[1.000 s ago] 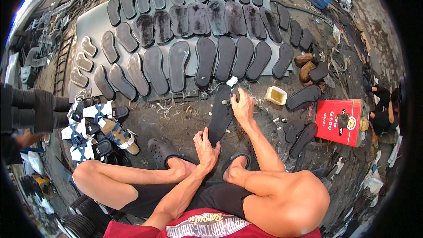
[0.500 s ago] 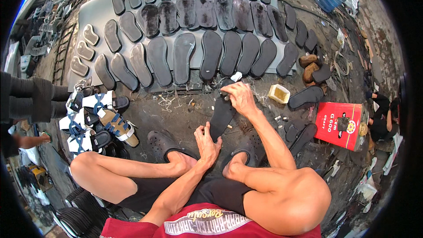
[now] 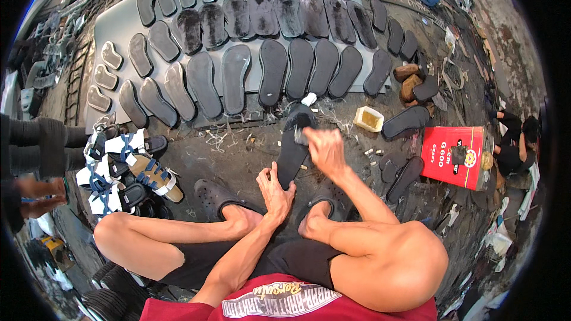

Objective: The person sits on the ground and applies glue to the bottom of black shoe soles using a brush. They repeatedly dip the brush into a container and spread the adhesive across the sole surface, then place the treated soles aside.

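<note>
A black shoe sole (image 3: 289,160) lies lengthwise on the ground in front of me, its far end darker and shiny as if wet. My left hand (image 3: 275,193) grips its near end between thumb and fingers. Over the middle of the sole, my right hand (image 3: 325,150) is closed around what looks like a small brush (image 3: 301,137), its pale end at the sole; the rest is hidden by my fingers. Beyond the sole's far tip sits a small white scrap (image 3: 308,99). To the right stands a small, pale square tub (image 3: 369,119) with yellowish liquid inside.
Several rows of dark soles lie on a grey sheet (image 3: 253,74) ahead. White-strapped sandals (image 3: 132,169) are piled at left. On the right are a red can (image 3: 452,157), brown blocks (image 3: 410,89) and loose soles (image 3: 406,122). Another person (image 3: 517,148) sits far right.
My right hand has drawn nearer along the sole from its far end, showing the brush-like thing. The sole's far end now shows a dark, shiny coat. My left hand keeps its grip.
</note>
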`<state>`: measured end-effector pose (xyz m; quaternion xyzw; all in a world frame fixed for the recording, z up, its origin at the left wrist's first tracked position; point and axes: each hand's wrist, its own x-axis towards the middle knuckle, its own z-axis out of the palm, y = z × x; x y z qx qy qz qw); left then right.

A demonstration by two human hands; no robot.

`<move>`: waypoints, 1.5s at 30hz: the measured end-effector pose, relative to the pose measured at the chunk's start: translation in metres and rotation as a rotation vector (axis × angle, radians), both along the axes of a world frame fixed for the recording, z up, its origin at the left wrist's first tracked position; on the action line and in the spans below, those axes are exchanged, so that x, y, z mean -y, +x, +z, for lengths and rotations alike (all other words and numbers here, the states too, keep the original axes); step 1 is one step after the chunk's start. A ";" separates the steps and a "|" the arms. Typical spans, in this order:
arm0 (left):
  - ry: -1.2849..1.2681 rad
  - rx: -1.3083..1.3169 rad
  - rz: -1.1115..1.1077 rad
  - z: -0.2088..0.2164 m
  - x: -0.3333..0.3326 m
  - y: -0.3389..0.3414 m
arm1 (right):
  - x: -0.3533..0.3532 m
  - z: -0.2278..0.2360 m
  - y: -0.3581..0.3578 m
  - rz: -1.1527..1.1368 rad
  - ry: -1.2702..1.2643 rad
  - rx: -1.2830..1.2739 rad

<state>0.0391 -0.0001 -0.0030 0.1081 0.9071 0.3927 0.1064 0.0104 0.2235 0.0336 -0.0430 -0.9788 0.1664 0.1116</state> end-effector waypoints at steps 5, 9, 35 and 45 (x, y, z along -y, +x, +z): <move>0.027 -0.011 0.006 0.000 -0.006 -0.003 | 0.002 -0.004 -0.037 0.169 -0.021 -0.037; 0.037 0.011 0.020 -0.006 -0.006 -0.006 | -0.004 0.007 -0.024 -0.009 -0.054 -0.080; 0.335 0.202 0.010 -0.014 0.010 -0.051 | 0.050 0.016 0.024 -0.077 -0.315 -0.008; 0.048 -0.061 -0.102 -0.013 -0.008 -0.012 | 0.030 -0.006 -0.045 0.322 -0.092 0.080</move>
